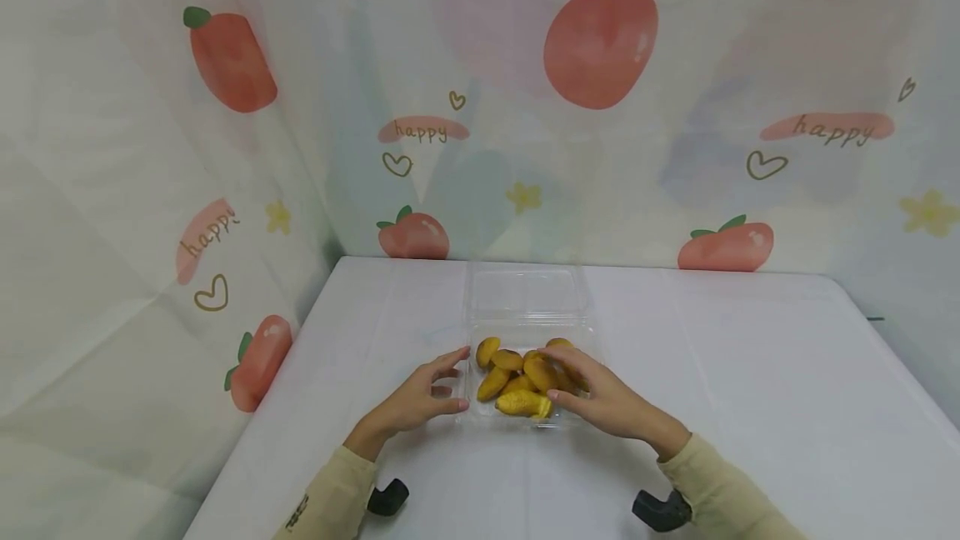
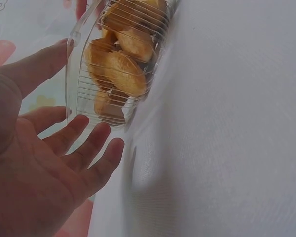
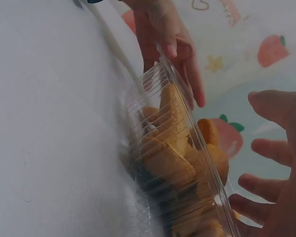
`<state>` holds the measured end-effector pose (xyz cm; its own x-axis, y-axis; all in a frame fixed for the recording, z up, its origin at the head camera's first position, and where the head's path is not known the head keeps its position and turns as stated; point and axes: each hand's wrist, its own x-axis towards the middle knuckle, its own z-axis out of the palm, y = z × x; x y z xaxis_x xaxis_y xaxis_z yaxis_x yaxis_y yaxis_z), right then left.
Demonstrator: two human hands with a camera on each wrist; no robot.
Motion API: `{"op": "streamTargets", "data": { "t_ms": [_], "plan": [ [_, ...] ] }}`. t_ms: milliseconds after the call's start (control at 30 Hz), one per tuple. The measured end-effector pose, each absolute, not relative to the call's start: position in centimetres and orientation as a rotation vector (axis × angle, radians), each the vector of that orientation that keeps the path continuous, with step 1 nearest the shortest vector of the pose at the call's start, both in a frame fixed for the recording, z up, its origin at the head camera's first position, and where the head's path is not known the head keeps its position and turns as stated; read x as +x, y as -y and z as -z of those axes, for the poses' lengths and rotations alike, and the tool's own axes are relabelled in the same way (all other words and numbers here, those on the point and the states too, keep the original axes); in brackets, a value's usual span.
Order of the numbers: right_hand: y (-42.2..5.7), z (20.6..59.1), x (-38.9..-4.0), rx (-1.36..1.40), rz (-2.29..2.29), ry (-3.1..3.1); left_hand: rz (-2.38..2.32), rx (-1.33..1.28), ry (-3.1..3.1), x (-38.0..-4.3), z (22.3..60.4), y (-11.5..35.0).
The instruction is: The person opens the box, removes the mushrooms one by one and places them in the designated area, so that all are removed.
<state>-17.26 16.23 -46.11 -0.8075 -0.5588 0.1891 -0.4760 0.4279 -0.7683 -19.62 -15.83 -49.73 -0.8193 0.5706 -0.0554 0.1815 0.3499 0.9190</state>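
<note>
A clear plastic clamshell box (image 1: 482, 418) stands on the table with its lid (image 1: 527, 292) raised at the back. Inside lie several yellow-brown, oblong pieces (image 1: 522, 403); their exact kind is hard to tell. At the box's left side, my left hand (image 1: 420, 394) has thumb and fingers spread, and some fingertips touch the rim (image 2: 67, 94). My right hand (image 1: 611, 394) reaches over the right side with loosely bent, parted fingers. In the right wrist view its fingers (image 3: 264, 187) hold nothing, and part of the contents is hidden beneath it in the head view.
A white cloth covers the table (image 1: 720, 373). Behind and to the left hangs a curtain (image 1: 510, 165) printed with fruit, hearts and words. Dark curved pieces, one (image 1: 388, 497) by the left wrist and another (image 1: 662, 511) by the right, sit near the sleeves.
</note>
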Motion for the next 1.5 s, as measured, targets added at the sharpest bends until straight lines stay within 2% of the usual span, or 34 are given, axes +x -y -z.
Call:
{"op": "streamTargets", "data": {
  "t_ms": [800,1167,1500],
  "plan": [
    [-15.6,47.4,-18.8,-0.947,1.23,-2.594,-1.463,0.672,-2.245,-19.6,49.8,16.0],
    [-15.1,47.3,-18.8,-0.806,1.081,-2.733,-1.459,0.675,-2.246,-19.6,49.7,15.8],
    [-15.6,46.6,-18.5,-0.763,1.173,-2.744,-1.446,0.672,-2.249,-20.0,49.5,15.8]
  ]
}}
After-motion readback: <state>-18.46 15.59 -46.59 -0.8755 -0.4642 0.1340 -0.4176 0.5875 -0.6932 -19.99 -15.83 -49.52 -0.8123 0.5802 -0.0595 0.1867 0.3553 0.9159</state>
